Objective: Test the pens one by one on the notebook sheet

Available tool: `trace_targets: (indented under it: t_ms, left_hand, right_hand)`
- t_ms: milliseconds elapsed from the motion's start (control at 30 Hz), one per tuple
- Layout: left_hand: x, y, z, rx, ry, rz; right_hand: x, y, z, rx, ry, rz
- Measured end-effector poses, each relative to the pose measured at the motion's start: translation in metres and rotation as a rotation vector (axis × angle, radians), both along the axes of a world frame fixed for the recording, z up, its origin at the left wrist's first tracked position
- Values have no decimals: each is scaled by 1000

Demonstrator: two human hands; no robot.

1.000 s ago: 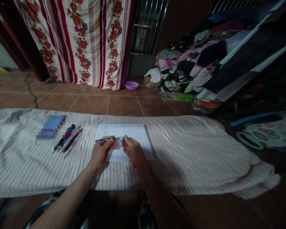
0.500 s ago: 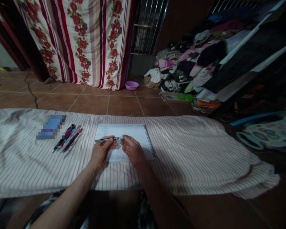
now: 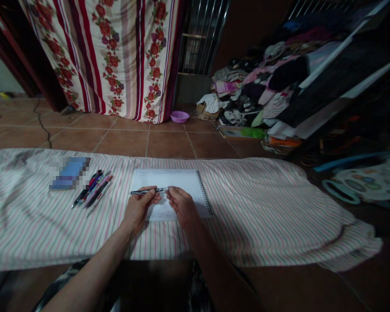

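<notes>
A dark pen (image 3: 139, 191) lies level just above an open spiral notebook (image 3: 185, 180) on a striped cloth (image 3: 263, 208). My left hand (image 3: 139, 209) is closed around the pen's barrel. My right hand (image 3: 181, 204) pinches the pen's right end with finger and thumb. Both hands hover over the near part of the white page.
Several coloured pens (image 3: 94, 188) lie in a bunch left of the notebook, beside a blurred blue flat object (image 3: 68, 173). Beyond the cloth are a tiled floor, a purple bowl (image 3: 179, 116), a flowered curtain (image 3: 117, 56) and a heap of clothes (image 3: 263, 91) at right.
The hands have barely moved. My right fingers have closed in slightly on the pen's right end.
</notes>
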State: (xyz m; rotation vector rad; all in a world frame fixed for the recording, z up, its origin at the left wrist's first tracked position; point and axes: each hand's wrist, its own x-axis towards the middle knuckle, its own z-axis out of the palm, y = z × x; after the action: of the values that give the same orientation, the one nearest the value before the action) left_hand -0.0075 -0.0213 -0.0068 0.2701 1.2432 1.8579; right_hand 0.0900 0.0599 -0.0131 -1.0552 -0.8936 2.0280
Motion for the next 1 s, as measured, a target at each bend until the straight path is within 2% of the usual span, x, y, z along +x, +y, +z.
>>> trace_targets:
  t_ms: [300, 667, 1000]
  left_hand:
    - [-2, 0, -3, 40, 5, 10]
    - [-1, -1, -2, 28, 24, -8]
    - [-1, 0, -4, 26, 15, 0]
  right_hand:
    - [5, -2, 8, -89, 98, 60]
    - [1, -3, 3, -41, -7, 41]
    - [3, -2, 9, -78, 88, 43]
